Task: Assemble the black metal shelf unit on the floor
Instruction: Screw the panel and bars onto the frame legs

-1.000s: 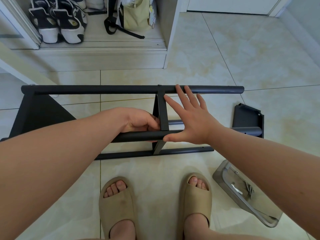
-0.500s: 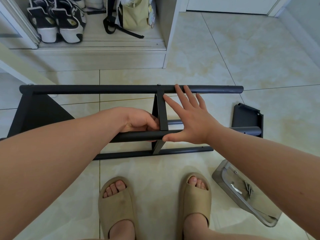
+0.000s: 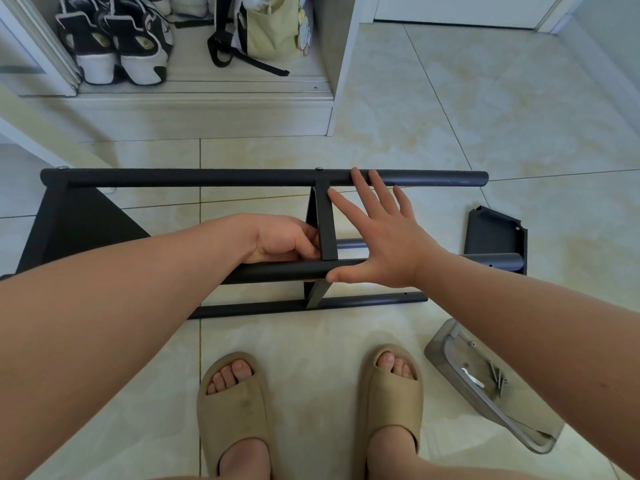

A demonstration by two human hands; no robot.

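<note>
Left hand (image 3: 284, 239) gripped the near tube (image 3: 277, 273) of the shelf frame (image 3: 207, 177), which lay on the floor (image 3: 450, 116). Right hand (image 3: 381, 244) was flat with fingers spread, thumb on that tube. Cabinet (image 3: 207, 109) held sneakers (image 3: 114, 39) and a bag (image 3: 273, 29). Clear tray (image 3: 446, 355) held screws (image 3: 497, 375). Frame was matte black, with round tubes.

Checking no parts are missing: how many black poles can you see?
4: far pole; near raised pole; lowest front pole; a fourth pole, mostly hidden, between them. More may be hidden.
</note>
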